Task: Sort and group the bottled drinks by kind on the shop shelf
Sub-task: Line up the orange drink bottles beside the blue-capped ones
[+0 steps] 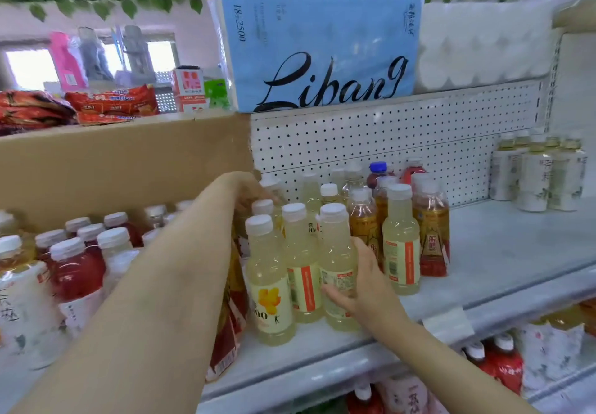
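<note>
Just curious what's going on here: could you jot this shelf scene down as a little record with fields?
place: shop shelf with a pegboard back
left hand: reaching behind the pale bottles, fingers hidden, grip unclear
right hand: fingers wrapped on a pale yellow bottle at the front
front row: three pale bottles side by side
just right: amber bottles and one more pale bottle
far right: white-label bottles, standing apart
far left: red bottles in front of a cardboard box

Left hand [245, 188] reaches far forward, arm extended; right hand [358, 284] fingers spread, curved
</note>
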Action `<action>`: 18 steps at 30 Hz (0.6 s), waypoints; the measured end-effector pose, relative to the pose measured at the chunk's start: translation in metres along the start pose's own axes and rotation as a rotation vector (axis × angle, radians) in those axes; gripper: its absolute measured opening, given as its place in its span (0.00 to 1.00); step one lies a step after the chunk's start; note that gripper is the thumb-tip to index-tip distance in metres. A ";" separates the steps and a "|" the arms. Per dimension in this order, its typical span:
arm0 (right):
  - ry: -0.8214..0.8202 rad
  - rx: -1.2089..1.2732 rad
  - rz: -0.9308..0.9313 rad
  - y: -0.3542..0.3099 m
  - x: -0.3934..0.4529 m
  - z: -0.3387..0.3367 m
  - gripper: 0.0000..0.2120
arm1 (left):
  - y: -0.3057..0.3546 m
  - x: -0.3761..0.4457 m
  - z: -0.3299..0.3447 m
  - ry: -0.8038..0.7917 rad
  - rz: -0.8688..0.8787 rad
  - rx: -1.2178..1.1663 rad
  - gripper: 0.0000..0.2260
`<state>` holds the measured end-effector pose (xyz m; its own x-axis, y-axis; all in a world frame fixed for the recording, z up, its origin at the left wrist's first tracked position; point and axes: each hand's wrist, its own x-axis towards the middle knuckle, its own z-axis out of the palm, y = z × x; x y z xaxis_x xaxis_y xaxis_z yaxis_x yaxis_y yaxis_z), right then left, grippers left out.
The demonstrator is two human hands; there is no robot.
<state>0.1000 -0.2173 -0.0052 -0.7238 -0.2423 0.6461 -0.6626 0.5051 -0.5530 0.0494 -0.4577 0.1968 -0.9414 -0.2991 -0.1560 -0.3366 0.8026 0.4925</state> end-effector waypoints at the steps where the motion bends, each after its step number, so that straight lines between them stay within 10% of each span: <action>1: -0.013 -0.002 0.014 0.000 0.000 0.000 0.48 | -0.001 0.003 0.002 -0.064 -0.049 -0.045 0.15; 9: -0.010 -0.055 -0.051 -0.003 0.011 -0.018 0.41 | 0.012 0.001 0.013 -0.191 -0.093 -0.108 0.09; 18: 0.138 -0.214 -0.210 -0.037 0.143 -0.084 0.41 | 0.025 -0.025 -0.068 0.290 0.216 -0.383 0.12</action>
<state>0.0368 -0.2011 0.1520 -0.5333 -0.2523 0.8074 -0.7284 0.6223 -0.2867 0.0662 -0.4658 0.2714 -0.9252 -0.3218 0.2009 -0.0517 0.6317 0.7734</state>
